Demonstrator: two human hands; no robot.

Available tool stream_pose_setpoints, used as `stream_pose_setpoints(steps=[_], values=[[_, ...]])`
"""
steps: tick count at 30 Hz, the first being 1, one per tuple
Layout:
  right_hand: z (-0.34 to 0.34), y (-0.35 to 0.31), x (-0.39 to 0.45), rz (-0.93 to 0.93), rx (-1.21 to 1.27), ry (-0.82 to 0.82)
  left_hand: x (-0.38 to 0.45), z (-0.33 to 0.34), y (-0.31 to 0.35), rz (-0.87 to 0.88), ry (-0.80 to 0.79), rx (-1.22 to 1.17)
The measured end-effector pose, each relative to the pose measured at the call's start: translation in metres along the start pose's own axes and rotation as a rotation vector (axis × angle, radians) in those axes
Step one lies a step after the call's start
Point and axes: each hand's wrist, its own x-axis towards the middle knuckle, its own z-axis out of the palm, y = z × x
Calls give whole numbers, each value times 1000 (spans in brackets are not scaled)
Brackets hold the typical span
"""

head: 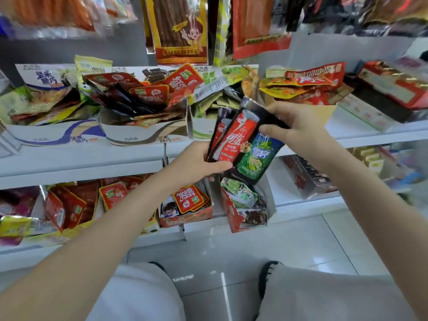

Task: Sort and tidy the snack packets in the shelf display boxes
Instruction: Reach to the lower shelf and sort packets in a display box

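Bare forearms, no sleeves in view, no watch or rings on left hand (pixel 196 162) or right hand (pixel 298 128). Light grey shorts (pixel 139 295) over both thighs. Dark shoes (pixel 266 276) with pale trim, partly hidden behind the knees.

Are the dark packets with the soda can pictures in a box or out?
Out: both hands, left hand and right hand, hold the soda-can packets before the shelf.

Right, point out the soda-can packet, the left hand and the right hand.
soda-can packet (pixel 240 144): head view, on the red can printed on its front.
left hand (pixel 196 163): head view, on the back of the hand, at the packet's lower end.
right hand (pixel 298 128): head view, on the back of the hand, at the packet's upper end.
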Motion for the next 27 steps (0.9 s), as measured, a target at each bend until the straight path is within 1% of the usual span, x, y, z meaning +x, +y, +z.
stream_pose_setpoints(steps=[2, 4, 6, 7, 8, 9, 10, 12, 13, 15, 17, 19, 21, 22, 24, 27], values=[[-3, 14, -10, 99, -44, -135, 8, 14, -8, 9, -20, 111], [-4, 31, -22, 190, -156, -265, 11, 27, -19, 3, -91, 223], [-2, 50, -35, 253, -302, -334, 14, 39, -36, -13, -198, 377], [-2, 62, -43, 251, -423, -336, 14, 44, -45, -18, -246, 459], [-3, 74, -51, 224, -557, -314, 15, 48, -54, -25, -262, 528], [-6, 86, -60, 172, -668, -260, 17, 50, -61, -38, -240, 574], [-9, 98, -68, 114, -714, -171, 20, 51, -66, -49, -182, 595], [-16, 118, -85, -12, -673, 30, 32, 57, -75, -52, -37, 618], [-17, 126, -92, -82, -640, 110, 38, 63, -79, -49, 10, 635], [-14, 137, -101, -157, -578, 185, 49, 80, -90, -46, 8, 709], [-7, 145, -102, -172, -569, 215, 59, 95, -100, -89, -53, 804], [-1, 149, -95, -181, -565, 225, 69, 104, -107, -219, -52, 837], [3, 151, -81, -193, -531, 252, 79, 110, -113, -354, -33, 816], [6, 151, -71, -202, -515, 268, 80, 111, -116, -387, -40, 766], [18, 152, -53, -224, -502, 249, 73, 111, -119, -375, -18, 692], [45, 156, -30, -220, -530, 195, 51, 110, -120, -357, 52, 666]])
